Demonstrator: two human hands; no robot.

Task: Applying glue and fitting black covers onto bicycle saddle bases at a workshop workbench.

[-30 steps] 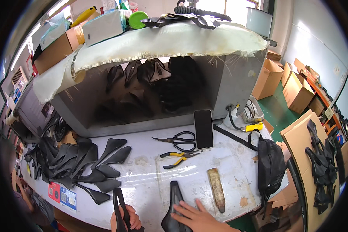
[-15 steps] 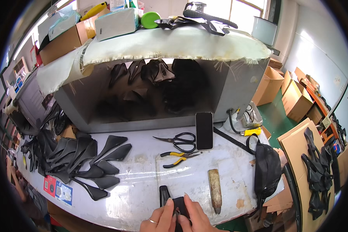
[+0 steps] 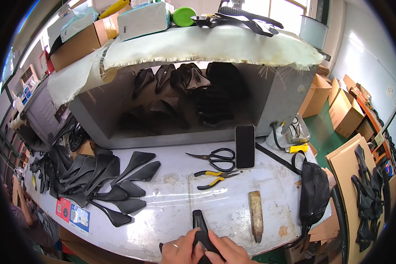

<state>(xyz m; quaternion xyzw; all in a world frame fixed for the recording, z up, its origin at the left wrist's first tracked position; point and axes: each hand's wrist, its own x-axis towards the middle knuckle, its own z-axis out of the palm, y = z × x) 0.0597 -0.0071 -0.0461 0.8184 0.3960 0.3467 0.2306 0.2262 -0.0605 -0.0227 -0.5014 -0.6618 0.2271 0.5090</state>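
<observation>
Both my hands meet at the near edge of the white workbench, gripping one black saddle-shaped piece. My left hand wraps its left side and wears a ring. My right hand covers its right side. The piece's narrow nose points away from me, and its rear is hidden under my fingers. Just right of it lies a worn wooden block. Yellow-handled pliers and black scissors lie farther back.
A row of black saddle shells spreads over the bench's left side. A dark phone lies by the open grey cabinet stacked with black parts. A black bag hangs at the right edge. Cardboard boxes stand on the floor.
A second ago my hands were apart, each on a separate black piece. They have come together on one saddle piece, and the view has tilted slightly downward.
</observation>
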